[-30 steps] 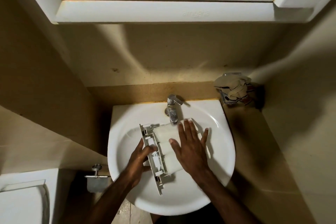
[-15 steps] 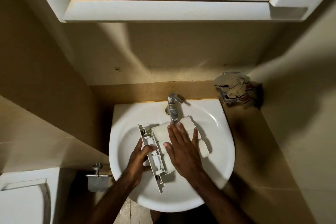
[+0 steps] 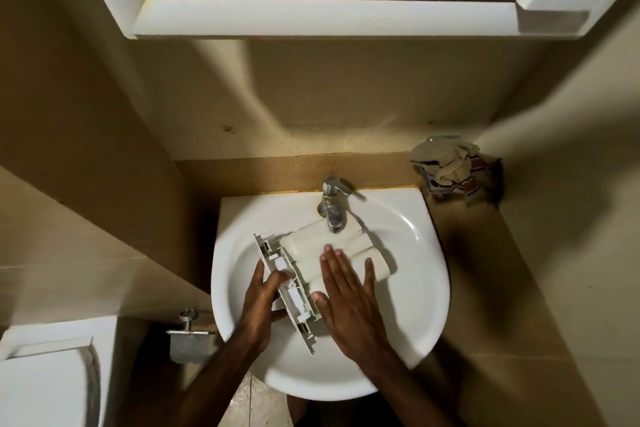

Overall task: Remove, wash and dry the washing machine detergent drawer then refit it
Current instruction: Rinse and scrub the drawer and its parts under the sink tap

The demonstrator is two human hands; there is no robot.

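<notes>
Detergent drawer (image 3: 332, 250), white, lies underside-up in the sink (image 3: 408, 288), both hands touching.

White mirror cabinet (image 3: 311, 15) on the wall, upper frame, its contents blurred. Crumpled rag (image 3: 450, 166) in the back right corner of the tan worktop (image 3: 485, 270). Metal paper holder (image 3: 188, 331) fixed low on the left wall. White toilet cistern (image 3: 52, 374) at lower left, beside the holder. Beige wall (image 3: 346, 97) behind.

faint embossed lettering on the cabinet shelf (image 3: 379, 22) is illegible.
</notes>
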